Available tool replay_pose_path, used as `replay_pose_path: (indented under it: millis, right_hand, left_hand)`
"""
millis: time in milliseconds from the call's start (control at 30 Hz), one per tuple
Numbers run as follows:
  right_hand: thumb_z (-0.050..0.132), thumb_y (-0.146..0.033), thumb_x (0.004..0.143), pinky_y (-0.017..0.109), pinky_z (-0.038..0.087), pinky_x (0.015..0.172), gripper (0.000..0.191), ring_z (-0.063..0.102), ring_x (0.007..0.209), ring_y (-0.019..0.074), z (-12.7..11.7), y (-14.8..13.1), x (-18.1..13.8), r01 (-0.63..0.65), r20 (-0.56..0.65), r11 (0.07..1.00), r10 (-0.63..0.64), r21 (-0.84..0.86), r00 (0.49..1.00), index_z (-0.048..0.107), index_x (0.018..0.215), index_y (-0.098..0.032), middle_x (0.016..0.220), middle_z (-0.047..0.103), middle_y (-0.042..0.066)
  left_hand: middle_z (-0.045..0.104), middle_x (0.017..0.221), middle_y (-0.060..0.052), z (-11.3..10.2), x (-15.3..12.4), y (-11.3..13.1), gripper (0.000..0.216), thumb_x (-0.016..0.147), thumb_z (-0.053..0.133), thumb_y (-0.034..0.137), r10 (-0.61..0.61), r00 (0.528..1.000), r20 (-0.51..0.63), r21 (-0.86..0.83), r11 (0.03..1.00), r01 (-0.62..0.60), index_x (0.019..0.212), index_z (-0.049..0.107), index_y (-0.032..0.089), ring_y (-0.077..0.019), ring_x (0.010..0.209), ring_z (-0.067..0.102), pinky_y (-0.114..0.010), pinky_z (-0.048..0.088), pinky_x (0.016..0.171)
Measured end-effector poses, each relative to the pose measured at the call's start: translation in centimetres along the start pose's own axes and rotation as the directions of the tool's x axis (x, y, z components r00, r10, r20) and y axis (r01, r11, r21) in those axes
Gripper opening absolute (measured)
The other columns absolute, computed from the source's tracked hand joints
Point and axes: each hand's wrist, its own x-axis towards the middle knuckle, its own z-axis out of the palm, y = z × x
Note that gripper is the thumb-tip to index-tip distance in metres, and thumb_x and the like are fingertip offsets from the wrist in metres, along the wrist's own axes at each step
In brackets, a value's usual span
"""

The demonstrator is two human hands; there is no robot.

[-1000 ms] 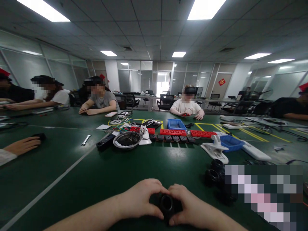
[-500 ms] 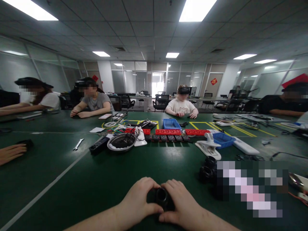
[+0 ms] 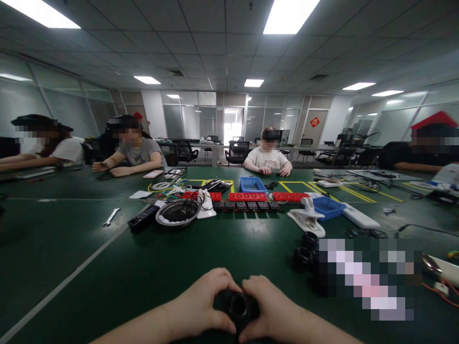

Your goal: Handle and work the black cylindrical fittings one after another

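Both my hands rest on the green table (image 3: 150, 258) near its front edge and wrap round one small black ring-shaped part (image 3: 239, 306). My left hand (image 3: 201, 306) curls round its left side, thumb underneath. My right hand (image 3: 274, 310) curls round its right side. The part's round hole faces up towards me. Two more black round parts (image 3: 304, 251) stand a little to the right, further back.
Mid-table lie a round metal dish (image 3: 178, 211), a black bar (image 3: 143, 218), a wrench (image 3: 111, 216), red and black strips (image 3: 247, 200), blue bins (image 3: 253, 184), a white clamp (image 3: 306, 217). Several people sit around the far and side edges.
My hands stay closed on the black part, shifting only slightly. The view has turned a little right, and the other person's hand at the left edge has left the picture.
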Motion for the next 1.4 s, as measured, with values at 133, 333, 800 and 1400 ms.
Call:
replay_pose_path:
  millis: [133, 333, 800, 1400]
  right_hand:
    - [0.068, -0.067, 0.047, 0.038, 0.035, 0.072, 0.060, 0.051, 0.075, 0.0237, 0.7, -1.0, -0.1, -0.091, -0.162, 0.989, 0.071, -0.119, 0.984, 0.057, 0.078, -0.016, 0.078, 0.059, 0.004]
    - [0.073, -0.045, 0.057, 0.032, 0.038, 0.074, 0.049, 0.051, 0.084, 0.0214, -1.4, -0.1, -0.6, 0.088, 0.022, 0.992, -0.091, 0.096, 0.996, 0.058, 0.095, -0.018, 0.092, 0.057, 0.004]
    - [0.072, -0.059, 0.049, 0.031, 0.036, 0.064, 0.055, 0.048, 0.072, 0.0194, 0.7, 0.0, -0.2, -0.065, -0.114, 0.998, 0.063, -0.016, 0.991, 0.057, 0.080, -0.016, 0.079, 0.055, 0.002]
    - [0.072, -0.034, 0.062, 0.030, 0.037, 0.080, 0.035, 0.047, 0.092, 0.0197, -1.2, 1.2, -0.4, 0.143, 0.040, 0.952, -0.160, 0.272, 0.986, 0.062, 0.092, -0.021, 0.097, 0.052, 0.001]
  left_hand:
    - [0.051, 0.084, 0.002, 0.6, 0.1, -0.1, 0.039, 0.054, 0.081, 0.028, -0.102, 0.989, -0.112, 0.085, 0.990, 0.111, 0.084, 0.058, 0.019, -0.0165, 0.080, 0.049, -0.023, 0.038, 0.069]
    - [0.053, 0.093, 0.001, 0.2, 0.0, -0.1, 0.041, 0.061, 0.077, 0.029, 0.001, 0.999, -0.049, 0.014, 1.000, -0.001, 0.097, 0.059, 0.023, -0.0176, 0.088, 0.050, -0.025, 0.039, 0.077]
    - [0.056, 0.090, 0.001, 0.6, -0.1, 0.3, 0.038, 0.059, 0.076, 0.025, -0.080, 0.994, -0.071, 0.087, 0.992, 0.086, 0.094, 0.059, 0.022, -0.0179, 0.084, 0.051, -0.025, 0.040, 0.073]
    - [0.055, 0.094, 0.002, 0.4, -0.2, 0.0, 0.040, 0.060, 0.077, 0.029, 0.014, 1.000, -0.016, 0.016, 1.000, -0.014, 0.095, 0.059, 0.024, -0.0177, 0.088, 0.051, -0.024, 0.039, 0.075]
